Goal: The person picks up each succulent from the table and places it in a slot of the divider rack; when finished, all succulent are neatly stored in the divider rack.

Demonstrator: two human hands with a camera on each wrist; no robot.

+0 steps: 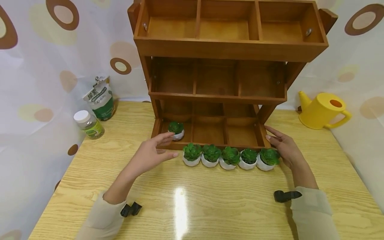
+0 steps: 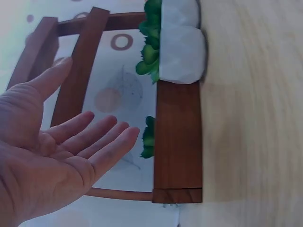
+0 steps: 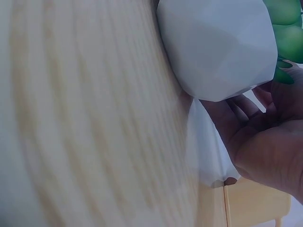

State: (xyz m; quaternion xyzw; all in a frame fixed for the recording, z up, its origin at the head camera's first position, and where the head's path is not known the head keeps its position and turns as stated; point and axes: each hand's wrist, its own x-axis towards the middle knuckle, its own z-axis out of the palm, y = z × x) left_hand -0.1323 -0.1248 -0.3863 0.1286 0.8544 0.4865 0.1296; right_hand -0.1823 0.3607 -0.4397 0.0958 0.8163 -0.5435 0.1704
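Observation:
My left hand [image 1: 150,155] is held with fingers spread and nothing in its grasp, in front of the wooden shelf's lower left corner. Its fingertips overlap a small potted succulent [image 1: 176,130] that sits in the bottom tier's left compartment. In the left wrist view the palm [image 2: 52,161] faces up beside the shelf's front board [image 2: 178,137]. My right hand [image 1: 285,148] has its fingertips at the right end of the wooden shelf [image 1: 217,97], just behind the rightmost succulent [image 1: 268,156]. In the right wrist view that succulent's white faceted pot [image 3: 220,47] partly hides the fingers.
Several succulents in white pots, such as the middle one [image 1: 230,157], stand in a row along the shelf's front edge. A yellow watering can [image 1: 321,111] is at the back right. A white-capped jar [image 1: 89,125] and a green-white pouch [image 1: 102,100] stand at the back left.

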